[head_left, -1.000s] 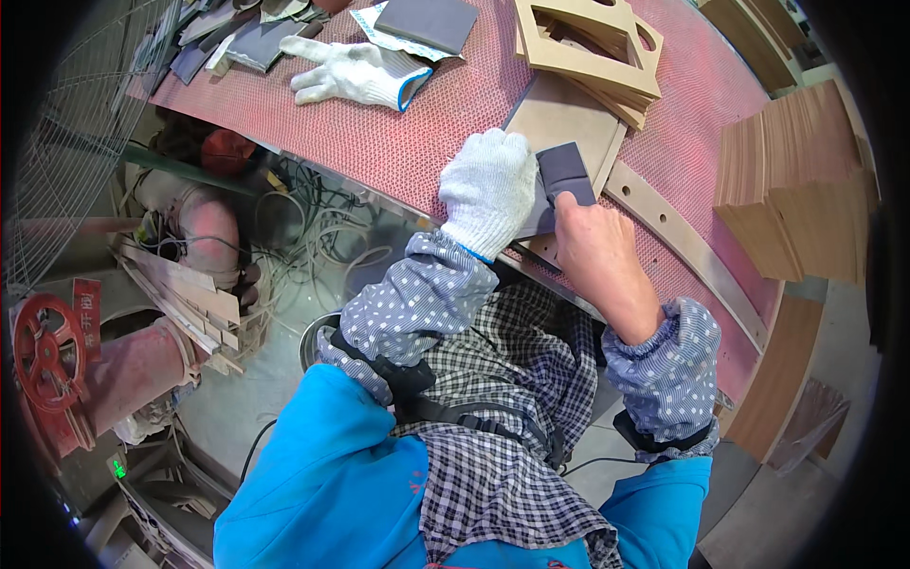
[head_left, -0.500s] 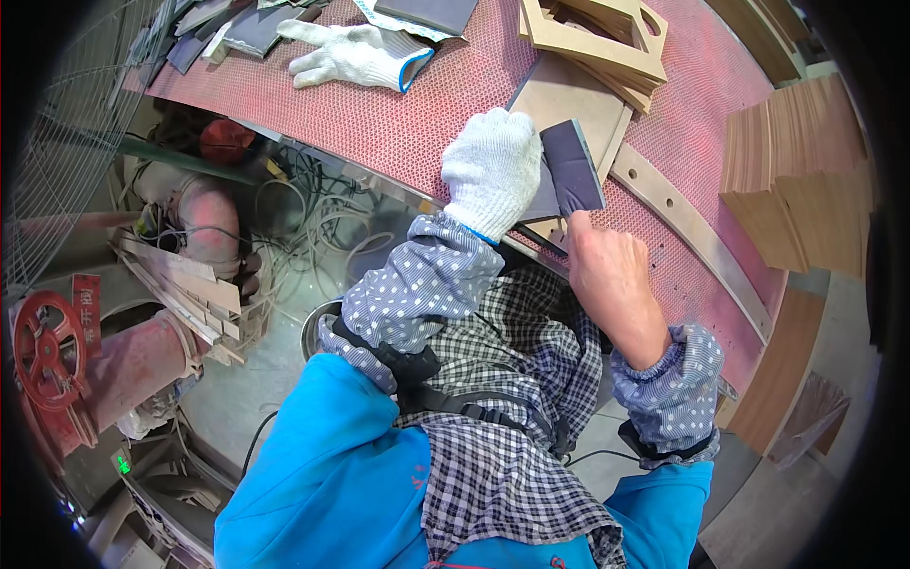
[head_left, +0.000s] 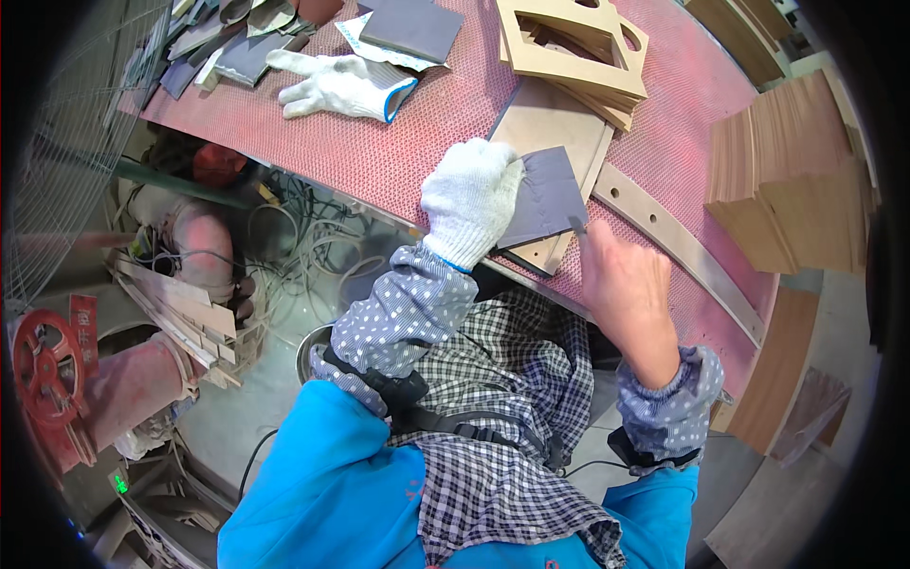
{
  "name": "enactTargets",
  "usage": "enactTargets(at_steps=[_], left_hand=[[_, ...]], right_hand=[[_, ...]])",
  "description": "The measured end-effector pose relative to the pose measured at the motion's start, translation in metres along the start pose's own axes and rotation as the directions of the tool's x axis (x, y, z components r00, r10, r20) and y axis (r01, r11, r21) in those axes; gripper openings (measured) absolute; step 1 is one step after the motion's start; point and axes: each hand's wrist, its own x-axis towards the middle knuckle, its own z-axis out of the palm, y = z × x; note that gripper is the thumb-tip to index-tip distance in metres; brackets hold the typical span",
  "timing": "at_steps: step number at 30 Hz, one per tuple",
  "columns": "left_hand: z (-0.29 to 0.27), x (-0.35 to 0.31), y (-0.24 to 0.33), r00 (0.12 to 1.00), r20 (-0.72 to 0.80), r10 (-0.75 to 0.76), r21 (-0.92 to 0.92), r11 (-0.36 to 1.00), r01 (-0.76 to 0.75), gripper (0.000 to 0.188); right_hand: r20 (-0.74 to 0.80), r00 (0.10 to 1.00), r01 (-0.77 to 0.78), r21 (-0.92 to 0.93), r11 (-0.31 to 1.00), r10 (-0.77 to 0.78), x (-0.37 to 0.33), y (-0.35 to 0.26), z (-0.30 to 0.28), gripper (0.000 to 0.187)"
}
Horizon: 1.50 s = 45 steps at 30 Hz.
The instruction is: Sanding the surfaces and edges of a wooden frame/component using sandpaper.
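A dark grey sheet (head_left: 545,199), which looks like sandpaper, lies over a flat wooden board (head_left: 559,121) at the near edge of the table. My left hand (head_left: 471,201), in a white knitted glove, is closed in a fist on the sheet's left edge. Bare, my right hand (head_left: 623,280) pinches the sheet's near right corner; its fingertips are partly hidden. Under the sheet, a dark-edged piece pokes out toward me.
Cut-out wooden frames (head_left: 569,43) are stacked beyond the board. A curved wooden strip with holes (head_left: 678,251) lies on the right. A spare white glove (head_left: 343,87) and grey abrasive sheets (head_left: 412,33) sit at the far left. Thin panels (head_left: 787,171) stand stacked at right.
The grey sheet's right part, folded up before, now lies spread flatter across the board. My right hand has shifted slightly right and toward me, while the left stays closed on the left edge.
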Motion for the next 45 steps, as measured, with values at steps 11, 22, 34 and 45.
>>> enactTargets(at_steps=[11,22,34,45], left_hand=[[0.003,0.001,0.002,1.0,0.0,0.016,0.004,1.0,-0.016,0.01],[0.002,0.0,0.001,1.0,-0.001,0.015,0.029,0.999,-0.015,0.009],[0.005,0.001,0.003,1.0,0.012,0.007,0.104,0.995,-0.008,0.009],[0.008,0.001,0.002,1.0,0.01,-0.006,0.167,0.986,0.004,0.01]], right_hand=[[-0.15,0.987,0.067,0.078,0.995,-0.055,0.057,0.006,0.031,0.018],[-0.113,0.989,0.105,0.063,0.992,-0.097,0.07,0.003,0.037,0.018],[-0.032,0.983,0.18,-0.057,0.982,-0.182,0.073,0.003,0.039,0.014],[0.053,0.989,0.134,0.022,0.991,-0.135,0.036,0.003,0.03,0.013]])
